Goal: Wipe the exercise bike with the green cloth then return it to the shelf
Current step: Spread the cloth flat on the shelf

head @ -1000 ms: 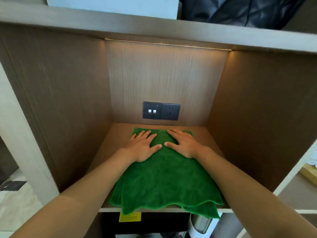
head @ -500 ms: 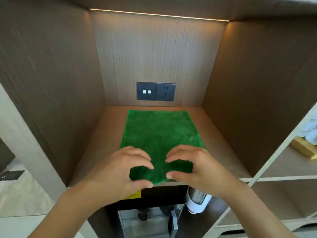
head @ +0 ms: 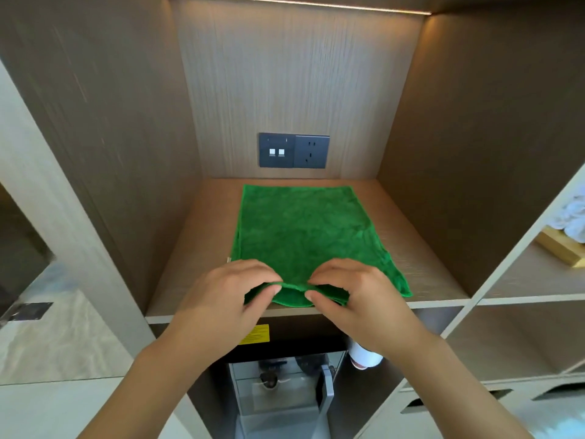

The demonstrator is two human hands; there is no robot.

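Observation:
The green cloth (head: 300,229) lies spread flat on the wooden shelf (head: 421,274) inside a brown alcove. Its far edge reaches almost to the back wall. My left hand (head: 234,299) and my right hand (head: 351,296) sit side by side at the cloth's near edge, by the shelf front. Each hand pinches that near edge between thumb and curled fingers, and the edge is lifted slightly into a fold. The exercise bike is out of view.
A dark socket and switch panel (head: 293,150) is set in the back wall above the cloth. Below the shelf stands a dark appliance with a yellow label (head: 253,334) and a white cup (head: 364,356). Open shelves with a wooden box (head: 560,248) lie to the right.
My hands have drawn back from flat on the cloth's far part to its near edge, which they now pinch and lift. The cloth's hanging front has been pushed onto the shelf.

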